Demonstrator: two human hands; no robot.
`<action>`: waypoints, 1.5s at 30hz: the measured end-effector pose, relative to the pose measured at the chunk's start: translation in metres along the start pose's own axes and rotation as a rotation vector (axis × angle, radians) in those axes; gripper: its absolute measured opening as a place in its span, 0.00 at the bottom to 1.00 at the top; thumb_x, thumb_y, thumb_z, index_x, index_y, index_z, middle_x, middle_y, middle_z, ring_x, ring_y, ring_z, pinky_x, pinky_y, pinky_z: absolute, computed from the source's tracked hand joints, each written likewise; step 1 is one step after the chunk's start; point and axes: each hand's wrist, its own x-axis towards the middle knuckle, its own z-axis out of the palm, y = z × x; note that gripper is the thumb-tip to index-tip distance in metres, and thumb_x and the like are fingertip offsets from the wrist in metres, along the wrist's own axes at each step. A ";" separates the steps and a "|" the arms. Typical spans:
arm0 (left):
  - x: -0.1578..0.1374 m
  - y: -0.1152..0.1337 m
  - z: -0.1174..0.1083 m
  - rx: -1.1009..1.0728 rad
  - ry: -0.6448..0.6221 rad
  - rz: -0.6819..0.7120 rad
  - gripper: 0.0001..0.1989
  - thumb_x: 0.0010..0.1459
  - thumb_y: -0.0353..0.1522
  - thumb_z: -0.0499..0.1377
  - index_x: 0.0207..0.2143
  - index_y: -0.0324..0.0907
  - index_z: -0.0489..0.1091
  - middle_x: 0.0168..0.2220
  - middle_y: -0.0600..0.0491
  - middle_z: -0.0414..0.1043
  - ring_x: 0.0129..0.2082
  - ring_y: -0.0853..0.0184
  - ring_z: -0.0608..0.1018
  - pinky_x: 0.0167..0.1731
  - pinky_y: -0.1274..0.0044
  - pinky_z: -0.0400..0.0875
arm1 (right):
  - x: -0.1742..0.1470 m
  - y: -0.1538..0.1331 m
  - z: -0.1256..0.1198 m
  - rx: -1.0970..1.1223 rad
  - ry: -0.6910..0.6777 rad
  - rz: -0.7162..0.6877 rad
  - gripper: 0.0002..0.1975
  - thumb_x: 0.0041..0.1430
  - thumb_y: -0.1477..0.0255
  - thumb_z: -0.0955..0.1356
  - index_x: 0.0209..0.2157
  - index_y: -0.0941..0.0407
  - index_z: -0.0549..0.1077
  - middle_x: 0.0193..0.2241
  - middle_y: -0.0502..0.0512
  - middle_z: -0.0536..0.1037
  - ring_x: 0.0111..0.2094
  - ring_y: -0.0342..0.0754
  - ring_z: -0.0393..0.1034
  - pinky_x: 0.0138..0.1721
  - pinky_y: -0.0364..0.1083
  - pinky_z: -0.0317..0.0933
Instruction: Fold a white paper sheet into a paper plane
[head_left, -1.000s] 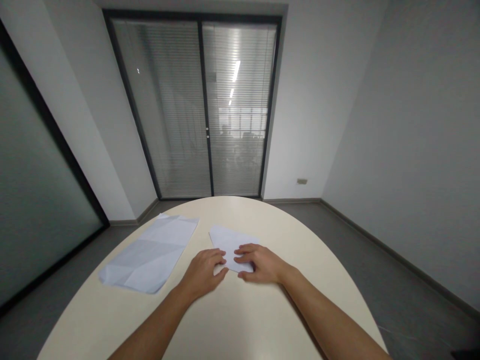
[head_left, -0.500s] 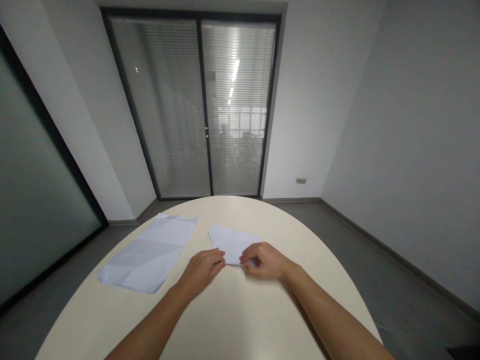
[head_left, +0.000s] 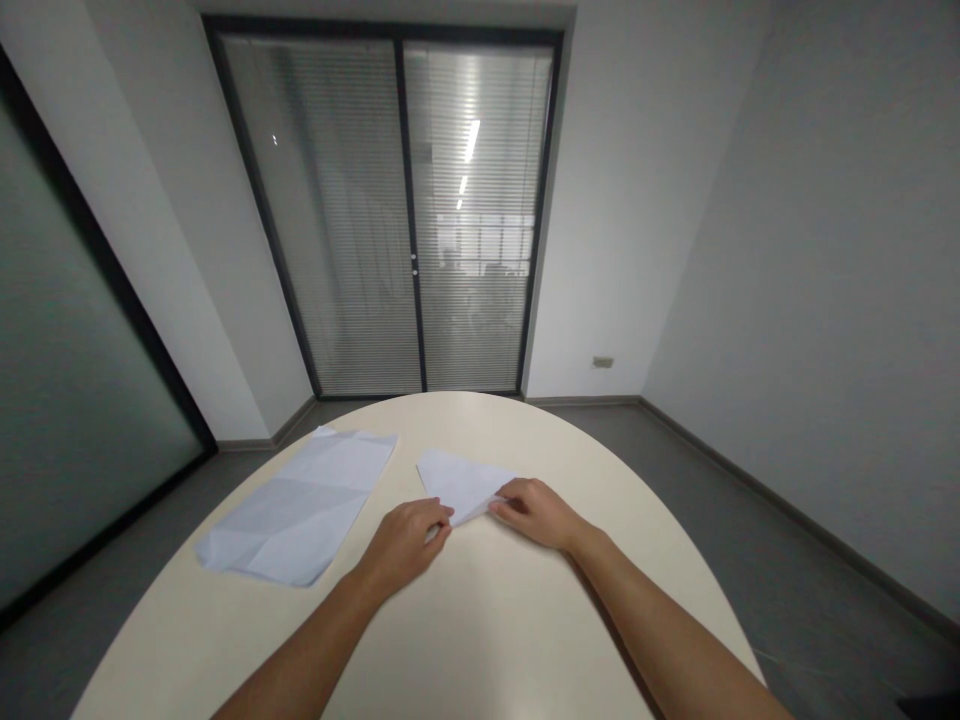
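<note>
A white sheet of paper [head_left: 463, 480] lies on the table between my hands, its near right side folded up along a slanting edge. My left hand [head_left: 412, 530] pinches the paper's near corner, fingers and thumb close together. At the right, my right hand [head_left: 536, 512] holds the folded edge between thumb and fingers, which cover that end of the sheet. Several creases cross a larger stack of white paper [head_left: 300, 510] lying to the left, apart from both hands.
The round cream table [head_left: 480, 630] fills the lower view, its curved edge running around the far side. Beyond it stand a glass door with blinds [head_left: 472, 320], a right-hand wall [head_left: 810, 300] and a frosted glass panel [head_left: 75, 380] at the left.
My right hand has shifted slightly right and away from me, carrying the near right corner up into a slanted fold. My left hand stays nearly in place at the near corner.
</note>
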 end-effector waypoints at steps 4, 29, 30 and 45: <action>0.000 0.004 -0.003 -0.009 0.003 -0.001 0.10 0.62 0.31 0.56 0.40 0.47 0.78 0.46 0.54 0.80 0.52 0.61 0.78 0.55 0.68 0.70 | 0.004 0.003 0.008 0.036 0.067 0.023 0.17 0.69 0.62 0.61 0.47 0.55 0.76 0.42 0.58 0.81 0.41 0.51 0.74 0.44 0.47 0.64; 0.001 0.011 -0.012 -0.072 -0.044 0.119 0.13 0.63 0.31 0.57 0.46 0.47 0.78 0.52 0.52 0.76 0.51 0.62 0.75 0.53 0.68 0.70 | 0.007 -0.019 0.027 -0.161 0.063 -0.117 0.19 0.70 0.67 0.61 0.58 0.54 0.72 0.60 0.61 0.70 0.61 0.56 0.62 0.62 0.58 0.55; 0.002 0.012 -0.013 -0.076 -0.046 0.144 0.12 0.63 0.31 0.57 0.45 0.47 0.79 0.50 0.52 0.78 0.50 0.61 0.75 0.52 0.68 0.70 | 0.006 -0.025 0.028 -0.142 0.022 -0.136 0.22 0.70 0.65 0.60 0.61 0.55 0.68 0.62 0.62 0.67 0.63 0.57 0.60 0.63 0.59 0.53; 0.005 0.000 0.000 0.082 0.087 -0.092 0.14 0.61 0.36 0.59 0.48 0.42 0.73 0.54 0.45 0.74 0.55 0.58 0.74 0.58 0.63 0.67 | 0.006 -0.034 0.019 0.018 -0.271 -0.111 0.34 0.63 0.63 0.65 0.68 0.55 0.57 0.68 0.61 0.56 0.69 0.57 0.46 0.68 0.61 0.40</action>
